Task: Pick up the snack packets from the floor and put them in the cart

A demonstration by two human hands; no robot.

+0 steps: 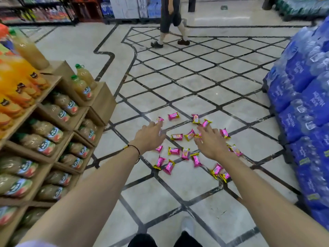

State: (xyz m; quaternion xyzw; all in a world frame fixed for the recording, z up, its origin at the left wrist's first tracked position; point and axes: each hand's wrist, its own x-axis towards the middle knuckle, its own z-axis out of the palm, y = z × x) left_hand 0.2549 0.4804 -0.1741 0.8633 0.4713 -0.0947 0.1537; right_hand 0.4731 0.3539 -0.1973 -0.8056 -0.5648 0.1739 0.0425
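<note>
Both arms reach out over the tiled floor (195, 193). The left hand (150, 138) and right hand (211, 141) are spread with straight fingers, holding nothing. Pink snack packets (174, 151) lie scattered on the floor between, beneath and just beyond them. Farther off, a person (169, 24) walks past.

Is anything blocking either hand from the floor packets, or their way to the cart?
Nothing visible: the left hand and right hand reach open-fingered over the pink-and-yellow foil snack packets scattered on the tiled floor. The cart is out of view.
</note>
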